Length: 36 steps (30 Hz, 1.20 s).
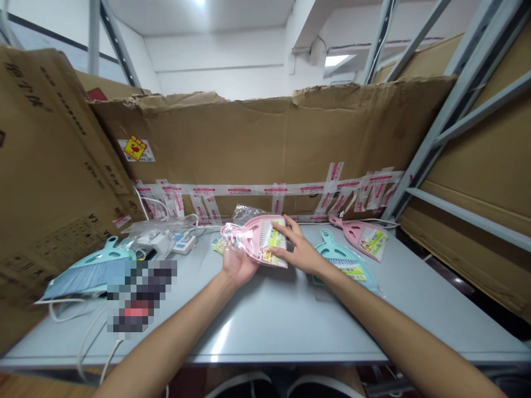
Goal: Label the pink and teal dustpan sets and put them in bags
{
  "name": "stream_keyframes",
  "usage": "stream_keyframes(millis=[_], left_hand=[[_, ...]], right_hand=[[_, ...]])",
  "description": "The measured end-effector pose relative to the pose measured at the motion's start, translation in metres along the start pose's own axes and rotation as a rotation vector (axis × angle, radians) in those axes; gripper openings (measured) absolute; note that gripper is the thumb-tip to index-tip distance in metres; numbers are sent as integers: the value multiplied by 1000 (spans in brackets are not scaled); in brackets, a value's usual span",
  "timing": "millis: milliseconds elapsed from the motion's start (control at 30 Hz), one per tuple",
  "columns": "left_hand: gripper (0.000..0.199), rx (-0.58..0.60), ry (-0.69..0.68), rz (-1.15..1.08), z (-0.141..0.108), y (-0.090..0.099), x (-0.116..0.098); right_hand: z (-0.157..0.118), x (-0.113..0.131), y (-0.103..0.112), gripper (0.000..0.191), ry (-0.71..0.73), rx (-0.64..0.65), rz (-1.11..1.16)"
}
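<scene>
Through the head camera I have the pink dustpan set (252,236) between my two hands, raised in front of me over the grey desk (290,323). It is in a clear wrapper, its handle pointing left and its wide, bristled end towards the right.

My left grip (238,264) is closed around the handle side from below, palm up; the set lies over the palm, and I cannot see all the fingers underneath. My right grip (295,246) is open, its fingers spread over the wide end and touching the printed label (271,243). So the set sits on top of the left grip and just left of the right palm.

Out to the right, I see a teal dustpan set (346,265) lying on the desk beside my right forearm, and farther right, nearer the cardboard wall (249,143), a second pink set (365,236). Well to the left lies another teal set (89,271) with blue bristles, near some white plugs (155,240) and cables. A pixelated patch (141,298) hides whatever is in front of those plugs.
</scene>
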<state>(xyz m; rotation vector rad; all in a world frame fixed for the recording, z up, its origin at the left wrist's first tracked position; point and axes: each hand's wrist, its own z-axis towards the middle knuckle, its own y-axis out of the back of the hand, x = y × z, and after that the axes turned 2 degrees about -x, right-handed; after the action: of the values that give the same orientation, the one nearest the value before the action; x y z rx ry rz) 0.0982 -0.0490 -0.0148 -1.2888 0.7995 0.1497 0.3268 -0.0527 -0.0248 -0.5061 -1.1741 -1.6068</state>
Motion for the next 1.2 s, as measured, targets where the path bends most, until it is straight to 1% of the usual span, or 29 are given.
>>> stream_keyframes(millis=[67, 133, 200, 267, 333, 400, 433, 500, 633, 800, 900, 1000, 1133, 1200], left_hand=[[68, 25, -10, -14, 1, -4, -1], [67, 14, -26, -31, 2, -5, -3], [65, -43, -58, -47, 3, -3, -5], [65, -95, -94, -62, 3, -1, -9], [66, -95, -113, -77, 3, 0, -15], [66, -59, -109, -94, 3, -1, -21], [66, -48, -101, -105, 2, -2, -23], [65, -63, -91, -131, 1, -5, -26], [64, -134, -101, -170, 1, -8, -23], [65, -92, -30, -236, -3, -14, -11], [66, -120, -17, -239, -3, -16, -9], [67, -138, -18, -237, -1, -13, -12], [70, -145, -45, -277, 2, -4, -21], [72, -144, -46, -286, 2, -1, -23]], right_hand=[[1, 6, 6, 76, 22, -24, 13], [1, 14, 13, 61, 89, -92, -23], [1, 22, 21, 49, 203, -162, -105], [2, 27, 28, 43, 332, -176, -193], [3, 28, 32, 41, 448, -126, -269], [3, 25, 32, 41, 547, -42, -323], [4, 23, 31, 40, 589, -5, -339], [4, 20, 27, 37, 644, 37, -365], [2, 17, 18, 37, 677, 21, -446], [-4, 23, 7, 36, 769, -35, -542], [-7, 28, 1, 36, 759, -24, -557], [-9, 30, 3, 37, 738, -6, -521], [-7, 27, 10, 40, 713, -53, -477], [-6, 25, 12, 43, 705, -52, -467]])
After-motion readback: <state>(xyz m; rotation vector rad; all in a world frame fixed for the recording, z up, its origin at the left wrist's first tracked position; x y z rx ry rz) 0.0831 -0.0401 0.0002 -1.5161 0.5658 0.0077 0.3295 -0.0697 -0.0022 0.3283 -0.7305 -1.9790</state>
